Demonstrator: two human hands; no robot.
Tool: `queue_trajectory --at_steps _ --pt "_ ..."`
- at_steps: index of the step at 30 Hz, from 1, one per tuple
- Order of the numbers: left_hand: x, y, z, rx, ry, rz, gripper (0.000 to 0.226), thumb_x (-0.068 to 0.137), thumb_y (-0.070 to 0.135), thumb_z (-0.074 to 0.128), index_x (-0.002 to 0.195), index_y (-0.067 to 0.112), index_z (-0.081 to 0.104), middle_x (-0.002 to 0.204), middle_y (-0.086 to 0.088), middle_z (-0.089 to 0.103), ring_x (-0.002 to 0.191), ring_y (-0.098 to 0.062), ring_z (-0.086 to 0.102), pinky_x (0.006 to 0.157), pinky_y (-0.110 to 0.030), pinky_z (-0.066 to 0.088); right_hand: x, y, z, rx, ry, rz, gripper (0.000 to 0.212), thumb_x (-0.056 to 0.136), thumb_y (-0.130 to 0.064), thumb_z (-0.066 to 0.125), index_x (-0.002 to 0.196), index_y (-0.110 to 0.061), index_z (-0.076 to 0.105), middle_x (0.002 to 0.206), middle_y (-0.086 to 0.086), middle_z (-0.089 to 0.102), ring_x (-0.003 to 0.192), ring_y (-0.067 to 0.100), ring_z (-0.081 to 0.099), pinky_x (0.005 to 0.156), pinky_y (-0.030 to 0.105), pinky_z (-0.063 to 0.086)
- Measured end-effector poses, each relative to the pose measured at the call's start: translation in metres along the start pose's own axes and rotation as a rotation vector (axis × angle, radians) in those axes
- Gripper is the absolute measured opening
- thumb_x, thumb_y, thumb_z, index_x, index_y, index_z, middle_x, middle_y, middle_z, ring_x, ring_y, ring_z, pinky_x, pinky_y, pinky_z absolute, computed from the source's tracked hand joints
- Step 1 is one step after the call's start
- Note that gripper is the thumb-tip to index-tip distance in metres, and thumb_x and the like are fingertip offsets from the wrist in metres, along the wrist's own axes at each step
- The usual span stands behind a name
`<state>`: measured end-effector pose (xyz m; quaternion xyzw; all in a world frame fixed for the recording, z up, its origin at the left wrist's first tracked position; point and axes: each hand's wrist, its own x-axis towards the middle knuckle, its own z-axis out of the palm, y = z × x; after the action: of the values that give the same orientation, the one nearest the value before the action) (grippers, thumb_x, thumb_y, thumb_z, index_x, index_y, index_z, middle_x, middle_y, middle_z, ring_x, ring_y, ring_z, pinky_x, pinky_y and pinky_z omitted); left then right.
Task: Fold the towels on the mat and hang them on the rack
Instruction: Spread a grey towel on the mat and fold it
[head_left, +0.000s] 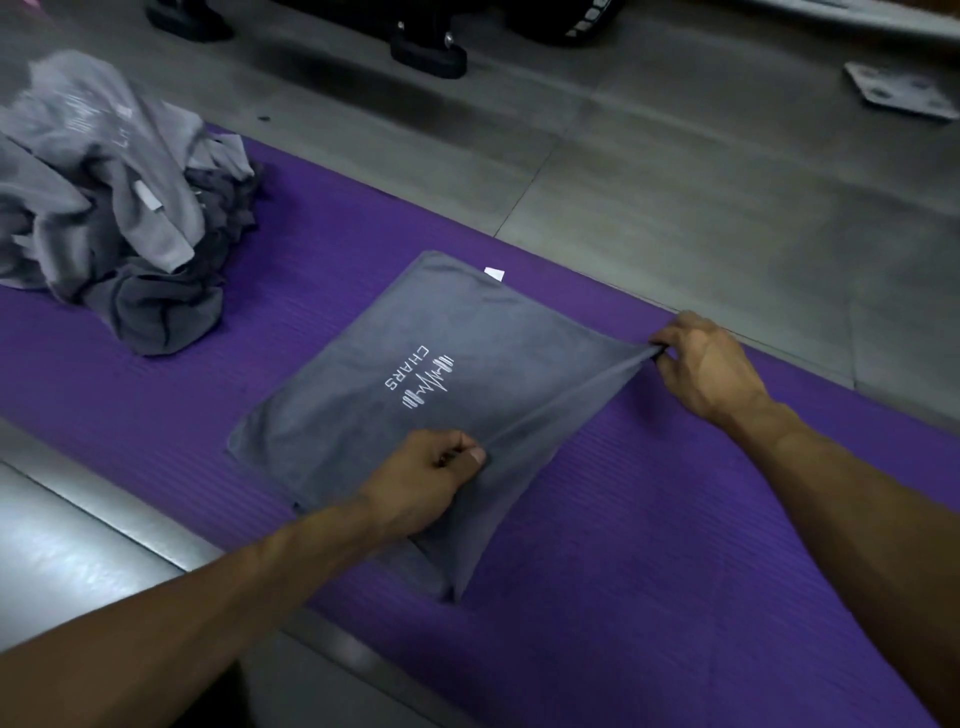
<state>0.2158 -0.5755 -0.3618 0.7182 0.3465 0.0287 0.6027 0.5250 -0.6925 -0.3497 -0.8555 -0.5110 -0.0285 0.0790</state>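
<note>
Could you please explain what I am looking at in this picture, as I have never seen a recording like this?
There is no machine here: a person wears a camera on the head, looking forward and down at their own two bare arms. A purple mat lies on a grey floor. On it is a grey towel with a white logo, spread mostly flat. The left hand pinches its near edge, and the right hand pinches a corner at the right, so the cloth between them is lifted and taut. Each grip is closed on the fabric. At the far left sits a crumpled pile of grey towels, not yet folded. No rack is visible.
</note>
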Motion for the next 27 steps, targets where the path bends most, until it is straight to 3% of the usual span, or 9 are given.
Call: queue_trajectory --at_steps 4,8,10,15,22,27 --pt "0.001 -0.021 -0.048 0.281 0.165 0.076 0.027 0.097 0.025 0.054 0.071 0.020 0.056 0.066 0.002 0.056 0.062 -0.013 0.051 0.064 -0.029 0.040 0.040 -0.049 0.012 0.060 0.006 0.002 0.022 0.082 -0.006 0.056 0.097 0.001 0.070 0.099 0.019 0.060 0.096 0.039 0.056 0.082 0.043 0.051" --pt "-0.003 -0.038 -0.089 0.595 0.333 0.173 0.017 0.099 0.024 0.050 0.088 0.015 0.060 0.087 -0.007 0.070 0.088 -0.030 0.062 0.075 -0.033 0.038 0.085 -0.098 0.028 0.075 0.006 -0.047 0.025 0.081 -0.013 0.056 0.094 0.004 0.070 0.099 0.022 0.060 0.096 0.040 0.055 0.080 0.041 0.049" --pt "0.000 -0.046 -0.111 0.673 0.369 0.155 0.018 0.099 0.027 0.048 0.095 0.015 0.060 0.092 -0.007 0.070 0.091 -0.032 0.062 0.077 -0.035 0.041 0.106 -0.119 0.037 0.062 -0.015 -0.081 0.027 0.083 -0.016 0.055 0.097 0.002 0.070 0.103 0.021 0.059 0.099 0.039 0.053 0.080 0.041 0.049" --pt "0.020 -0.075 -0.151 0.773 0.399 0.074 0.021 0.098 0.034 0.045 0.096 0.016 0.055 0.089 -0.011 0.068 0.086 -0.036 0.063 0.074 -0.040 0.048 0.159 -0.156 0.059 -0.025 -0.085 -0.223 0.032 0.086 -0.018 0.051 0.105 0.002 0.067 0.110 0.021 0.055 0.109 0.039 0.048 0.089 0.045 0.047" --pt "0.050 -0.099 -0.171 0.833 0.360 -0.060 0.023 0.100 0.035 0.040 0.104 0.017 0.053 0.096 -0.012 0.066 0.093 -0.036 0.062 0.072 -0.038 0.042 0.216 -0.198 0.100 -0.042 -0.159 -0.216 0.034 0.090 -0.017 0.049 0.117 -0.001 0.060 0.115 0.018 0.053 0.110 0.037 0.047 0.088 0.042 0.041" --pt "0.055 -0.108 -0.181 0.794 0.304 -0.102 0.022 0.099 0.035 0.040 0.104 0.017 0.052 0.097 -0.011 0.068 0.095 -0.035 0.062 0.075 -0.038 0.043 0.236 -0.208 0.119 -0.097 -0.168 -0.274 0.033 0.088 -0.018 0.051 0.114 0.001 0.061 0.113 0.021 0.055 0.105 0.038 0.049 0.088 0.042 0.041"
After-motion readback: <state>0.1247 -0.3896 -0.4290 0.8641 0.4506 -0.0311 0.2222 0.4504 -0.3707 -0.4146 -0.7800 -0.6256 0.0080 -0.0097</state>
